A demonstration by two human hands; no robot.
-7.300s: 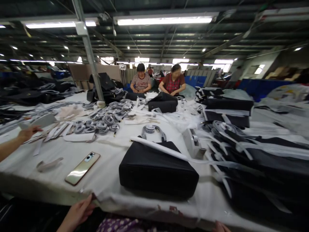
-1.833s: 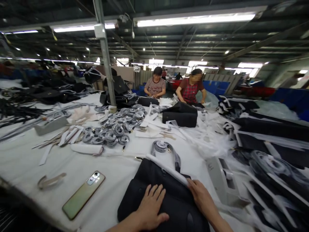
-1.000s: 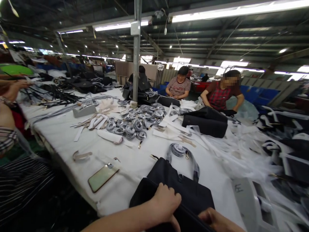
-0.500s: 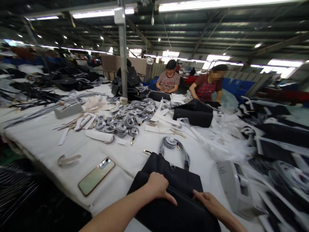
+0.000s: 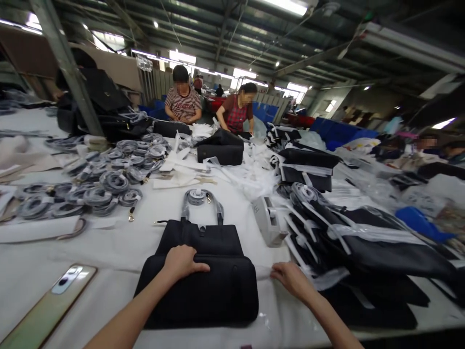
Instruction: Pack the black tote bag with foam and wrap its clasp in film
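Across the near side of the white table [image 5: 112, 291] lies a black bag [image 5: 203, 298], its front part folded toward the wearer and its upright handle [image 5: 220, 213] reaching away around a strap coil [image 5: 196, 196]. The left hand [image 5: 179, 264] rests on the top edge of the folded part, thumb spread over the near face; the fingertips do not show clearly, so I cannot tell whether it clamps the edge or only presses. Just off the bag's right end, the right hand [image 5: 290, 280] has thumb and fingertips together on a thin clear film [image 5: 263, 272], which runs back toward the bag. How far the film goes under or behind the bag is hidden.

The step looks like steadying the bag while handling the film. For that, a broad, even press near the middle should serve better than a hard thumb, which could dent the smooth face. A low pull, level with the table, is less likely to drag the bag or crease the film. The right elbow needs care: a stack of bags [image 5: 363, 242] lies close on that side, and a grey dispenser [image 5: 267, 223] stands just beyond the fingers.
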